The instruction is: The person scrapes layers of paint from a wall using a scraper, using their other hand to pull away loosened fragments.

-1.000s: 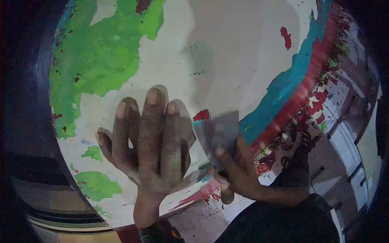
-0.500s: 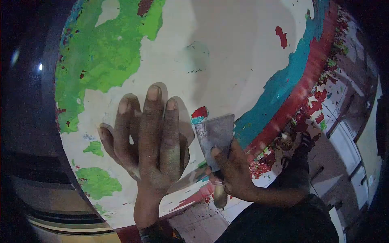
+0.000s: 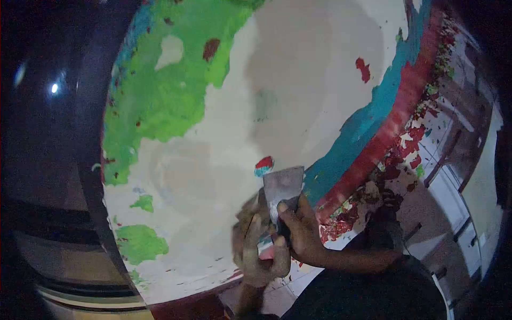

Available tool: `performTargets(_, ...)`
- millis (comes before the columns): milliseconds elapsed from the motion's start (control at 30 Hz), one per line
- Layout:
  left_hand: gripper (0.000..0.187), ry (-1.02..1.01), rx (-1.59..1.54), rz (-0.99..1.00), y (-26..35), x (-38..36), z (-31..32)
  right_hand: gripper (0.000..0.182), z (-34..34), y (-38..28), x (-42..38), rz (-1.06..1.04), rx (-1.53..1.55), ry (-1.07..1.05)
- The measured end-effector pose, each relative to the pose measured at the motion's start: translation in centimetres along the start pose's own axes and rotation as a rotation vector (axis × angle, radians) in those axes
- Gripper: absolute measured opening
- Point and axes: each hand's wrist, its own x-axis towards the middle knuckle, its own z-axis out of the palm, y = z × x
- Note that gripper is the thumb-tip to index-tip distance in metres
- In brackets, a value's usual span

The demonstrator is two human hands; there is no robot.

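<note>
My right hand [image 3: 304, 229] grips a scraper with a wide metal blade [image 3: 284, 184], its thumb lying on the lower blade. The blade points up, beside a small red and teal paint patch [image 3: 264, 166] on the cream curved surface [image 3: 213, 181]. Close against the scraper's left side is my left hand [image 3: 255, 256], partly blurred, its fingers curved and the thumb apart. A gap shows between that thumb and the fingers, with nothing seen held in it. Most of the scraper's handle is hidden behind the hands.
Green paint [image 3: 165, 90] covers the surface's left side; teal [image 3: 357, 120] and red [image 3: 381, 136] bands follow its right edge. Paint flakes [image 3: 341, 226] litter the tiled floor [image 3: 426, 213] beyond it. Dark clothing and a leg show at lower right.
My left hand has come off the cream surface, moving right and down to the scraper, its spread fingers now curved. The scraper has shifted slightly and stands more upright. The view has moved a little.
</note>
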Motion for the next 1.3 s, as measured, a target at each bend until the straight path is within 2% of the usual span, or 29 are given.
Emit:
performTargets(100, 0.041, -0.204, -0.220, -0.477, 1.7, 0.7, 0.3, 0.031, 0.3, -0.9, -0.2, 0.069, 0.044, 0.028)
performTargets(233, 0.031, -0.137, -0.010, -0.537, 1.4, 2.7, 1.4, 0.031, 0.1, -1.5, -0.2, 0.026, -0.043, 0.048)
performTargets(267, 0.024, -0.098, 0.128, -0.384, 1.3, 3.4, 1.7, 0.031, -0.1, -1.0, 0.0, 0.000, -0.086, 0.042)
performTargets(367, 0.023, -0.130, 0.171, -0.313, 1.1, 4.5, 2.0, 0.030, 0.0, -0.9, -0.3, -0.151, -0.309, 0.003)
performTargets(433, 0.026, -0.130, 0.150, -0.331, 1.0, 5.6, 2.0, 0.030, 0.4, -1.6, -0.2, -0.125, -0.308, 0.009)
performTargets(500, 0.029, -0.154, 0.123, -0.348, 1.1, 6.0, 2.1, 0.030, 0.7, -2.7, 0.1, 0.071, -0.118, 0.046)
performTargets(600, 0.030, -0.141, 0.211, -0.154, 0.6, 5.3, 1.8, 0.029, 0.0, -1.2, -0.1, -0.021, -0.018, -0.008)
performTargets(700, 0.030, -0.181, 0.241, -0.180, 0.2, 5.1, 1.9, 0.028, 0.5, 0.3, 0.7, -0.149, 0.134, 0.029)
performTargets(800, 0.030, -0.196, 0.194, -0.287, 1.3, 5.6, 1.8, 0.026, 0.5, -0.5, 0.6, -0.207, 0.051, 0.029)
performTargets(900, 0.031, -0.156, 0.195, -0.124, 0.3, 4.7, 2.0, 0.024, 0.3, -0.3, 0.2, -0.136, 0.143, -0.014)
performTargets(1100, 0.034, -0.168, 0.131, -0.034, -0.1, 4.6, 2.2, 0.021, 0.3, 0.3, 0.1, -0.174, 0.203, 0.002)
performTargets(1200, 0.037, -0.190, 0.160, -0.238, 0.4, 4.9, 2.8, 0.021, 0.2, -0.4, 0.4, -0.195, 0.155, 0.017)
performTargets(1300, 0.040, -0.136, 0.172, -0.237, 0.4, 4.6, 3.1, 0.022, -0.3, -0.1, 0.4, -0.172, 0.143, -0.003)
